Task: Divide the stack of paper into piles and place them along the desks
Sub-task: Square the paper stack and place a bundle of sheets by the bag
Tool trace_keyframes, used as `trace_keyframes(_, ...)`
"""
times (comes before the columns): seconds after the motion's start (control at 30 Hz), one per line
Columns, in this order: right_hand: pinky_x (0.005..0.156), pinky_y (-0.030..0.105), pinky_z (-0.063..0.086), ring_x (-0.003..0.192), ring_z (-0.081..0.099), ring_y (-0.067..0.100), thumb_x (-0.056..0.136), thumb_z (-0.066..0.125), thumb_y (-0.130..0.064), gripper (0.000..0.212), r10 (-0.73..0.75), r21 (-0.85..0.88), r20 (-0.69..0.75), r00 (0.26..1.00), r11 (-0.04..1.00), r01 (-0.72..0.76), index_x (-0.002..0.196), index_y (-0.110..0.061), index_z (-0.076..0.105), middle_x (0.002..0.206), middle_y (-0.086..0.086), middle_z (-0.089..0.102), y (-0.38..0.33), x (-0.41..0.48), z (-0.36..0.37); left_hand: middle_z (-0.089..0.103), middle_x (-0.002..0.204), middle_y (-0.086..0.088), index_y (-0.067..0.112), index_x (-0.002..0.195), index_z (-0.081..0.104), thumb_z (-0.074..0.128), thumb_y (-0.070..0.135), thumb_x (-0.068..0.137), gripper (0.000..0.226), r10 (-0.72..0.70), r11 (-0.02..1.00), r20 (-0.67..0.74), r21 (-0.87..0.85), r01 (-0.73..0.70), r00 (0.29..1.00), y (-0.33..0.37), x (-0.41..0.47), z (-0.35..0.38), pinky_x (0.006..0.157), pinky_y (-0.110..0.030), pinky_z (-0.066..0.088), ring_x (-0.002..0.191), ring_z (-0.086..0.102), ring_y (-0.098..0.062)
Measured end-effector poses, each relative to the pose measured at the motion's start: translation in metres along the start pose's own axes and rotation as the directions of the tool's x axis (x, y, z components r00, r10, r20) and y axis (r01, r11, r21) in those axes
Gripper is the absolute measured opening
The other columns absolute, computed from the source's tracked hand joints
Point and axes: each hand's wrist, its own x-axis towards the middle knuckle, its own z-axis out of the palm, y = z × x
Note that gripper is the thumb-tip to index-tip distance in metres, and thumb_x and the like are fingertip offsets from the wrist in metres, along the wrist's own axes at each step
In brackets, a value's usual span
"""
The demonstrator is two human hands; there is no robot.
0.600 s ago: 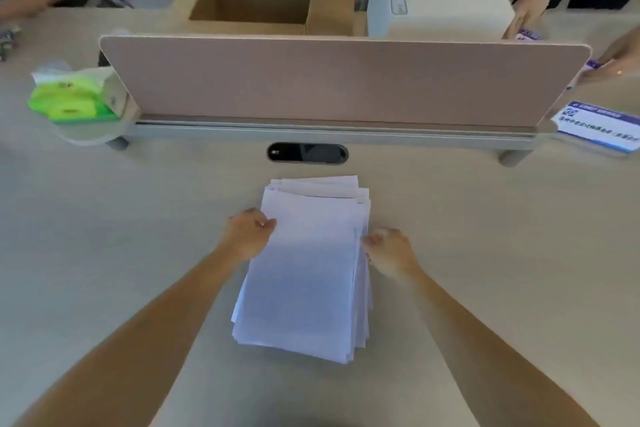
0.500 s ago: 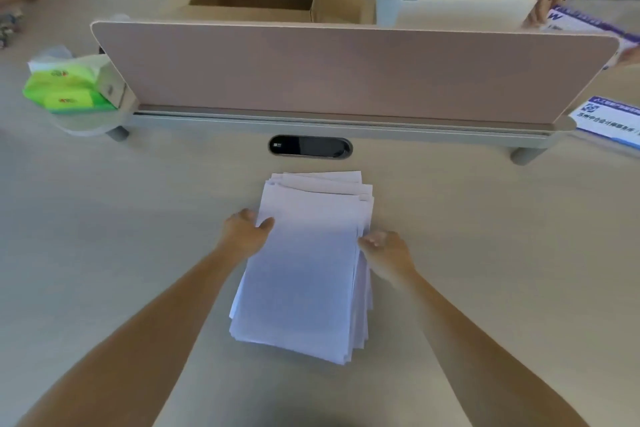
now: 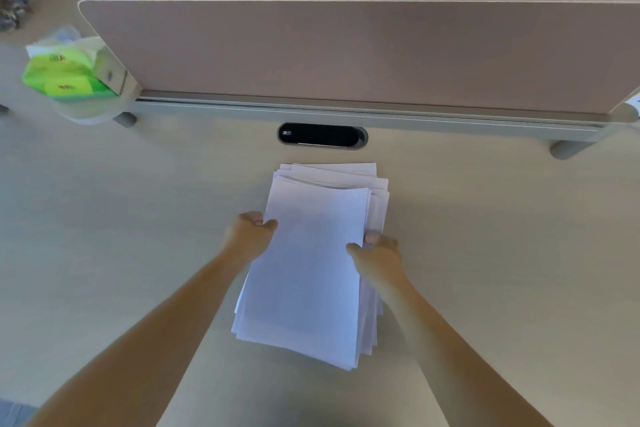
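Paper [image 3: 311, 267] lies in a loose, uneven stack on the desk [image 3: 104, 236], just short of the black cable slot [image 3: 322, 136] below the pink divider [image 3: 346, 52]. I judge the sheets light, limp and slippery; they will fan out unless taken by both long edges. My left hand [image 3: 247, 236] pinches the upper sheets at the left edge, thumb on top. My right hand [image 3: 379, 255] pinches the right edge likewise, fingers curled under a partial bundle.

White paper [image 3: 311, 270]; pink divider [image 3: 346, 52]; green packs [image 3: 64, 78], possibly tissues.
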Motion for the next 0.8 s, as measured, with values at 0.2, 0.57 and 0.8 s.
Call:
trace_keyframes(0.2,0.087,0.048,0.054,0.105,0.059,0.030,0.066,0.052,-0.050,0.057,-0.012,0.058,-0.049,0.999,0.998,0.015,0.116,-0.022,0.049,0.113,0.004,0.055,-0.008,-0.011,0.008,0.041,0.067,-0.010,0.017,0.070,0.049,0.057,0.031,0.079,0.019,0.025,0.997,0.007,0.075,-0.025,1.000,0.011,-0.018,0.003,0.057,-0.026,0.030,0.065,0.046,-0.033)
trace_keyframes(0.57,0.051,0.022,0.038,0.080,0.056,0.016,0.082,0.057,-0.030,0.037,-0.054,0.164,-0.069,0.996,0.984,0.065,0.115,-0.012,0.054,0.113,-0.001,0.046,-0.008,-0.012,0.014,0.064,0.099,-0.002,0.016,0.118,0.057,0.059,0.029,0.089,0.032,-0.003,0.998,-0.003,0.056,0.003,1.000,0.008,-0.018,0.005,0.058,-0.026,0.044,0.081,0.061,-0.024)
trace_keyframes(0.8,0.051,0.022,0.037,0.074,0.051,0.008,0.089,0.055,-0.029,0.044,-0.051,0.199,-0.005,0.999,0.979,0.051,0.130,-0.022,0.043,0.113,-0.007,0.039,-0.003,-0.014,0.013,0.069,0.084,-0.006,0.014,0.094,0.070,0.079,0.029,0.074,0.026,-0.113,0.978,0.112,-0.165,0.130,0.987,0.006,-0.013,0.003,0.065,-0.034,0.053,0.073,0.064,-0.027)
